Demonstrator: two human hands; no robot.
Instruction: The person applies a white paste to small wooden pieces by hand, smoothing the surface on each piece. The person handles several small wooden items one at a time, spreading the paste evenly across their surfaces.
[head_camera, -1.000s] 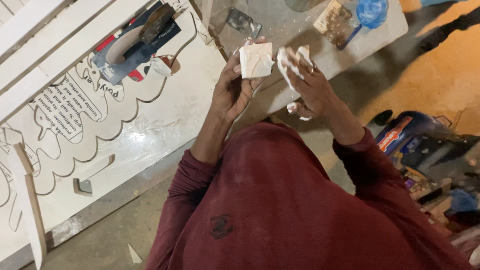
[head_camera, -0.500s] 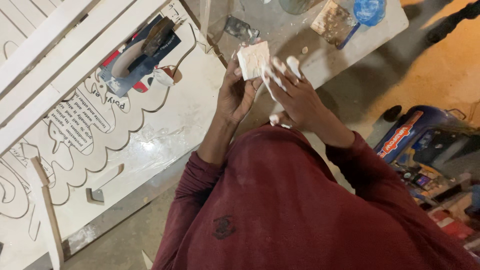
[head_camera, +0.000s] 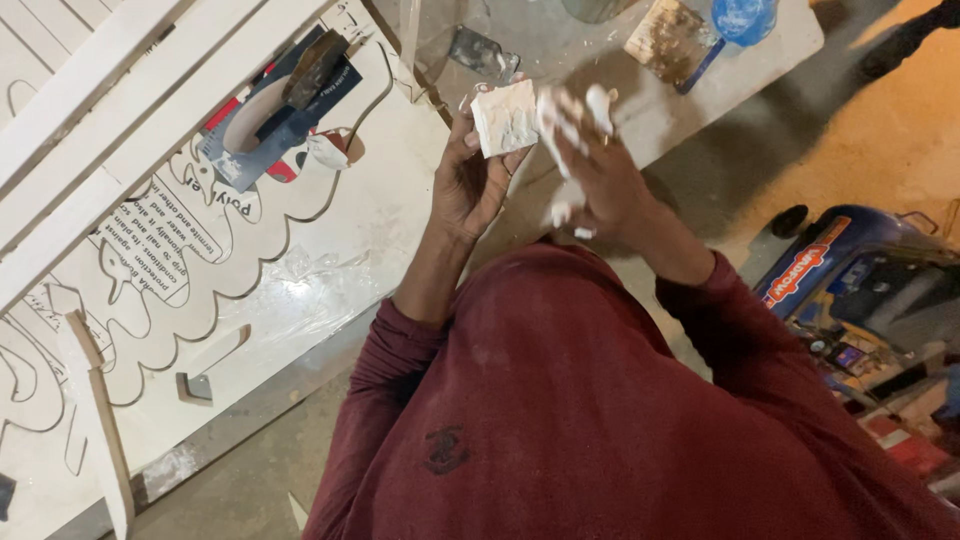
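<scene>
— What's over on the left?

— A big white cut-out board (head_camera: 300, 270) with scalloped shapes sawn through it, lying flat. Near its top edge sits a blue tool (head_camera: 290, 100) with a dark handle, and a thin wooden strip (head_camera: 100, 420) lies at the board's lower left corner.

— And the hands?

— The left hand (head_camera: 470, 185) is raised in front of the chest, pinching a small white square block (head_camera: 505, 118) between thumb and fingers, held up over the right edge of the board. A second ago it was held a touch lower; now it is lifted and turned more toward the face.

— The right one?

— The right hand (head_camera: 590, 165) is just beside the block, fingers (head_camera: 598, 100) spread loosely and smeared with white paste, their tips close against the block's right side. I'd judge the paste is being worked onto the block by finger.

— Anything further right?

— On the grey tabletop (head_camera: 600, 40) behind the hands, a worn brown pad (head_camera: 670, 35) and a blue lid (head_camera: 745, 15) near its far edge. Down at the right, a blue machine (head_camera: 860, 270) on the floor.
</scene>
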